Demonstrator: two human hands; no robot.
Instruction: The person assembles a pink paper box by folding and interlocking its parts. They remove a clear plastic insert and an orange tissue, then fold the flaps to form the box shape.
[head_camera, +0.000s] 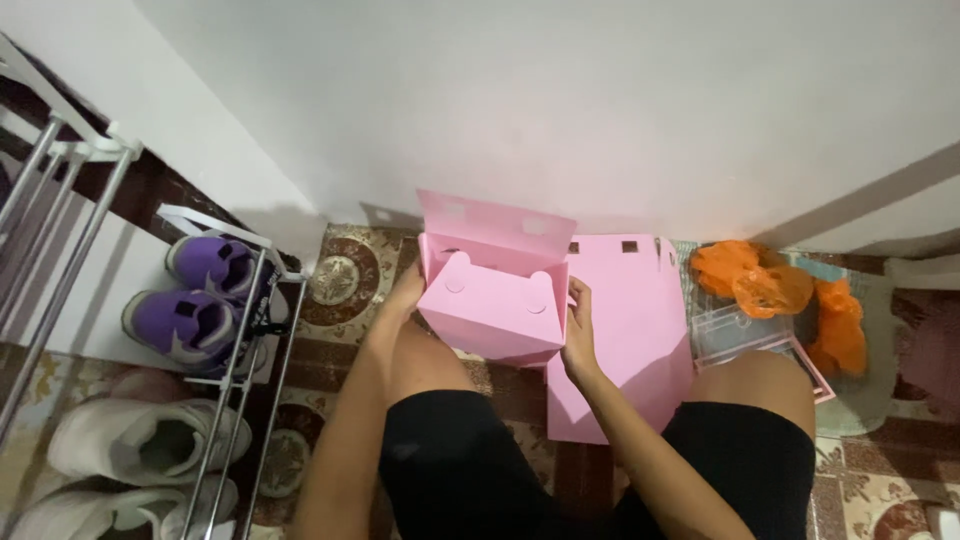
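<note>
Clamping half-folded pink cardboard box (492, 312) between left hand (405, 292) and right hand (579, 335); uneven squeeze likely creases walls, pops unlocked flaps open.

Pink folded carton box (492, 305) held between both hands, flat pink carton sheets (630, 320) just right
</note>
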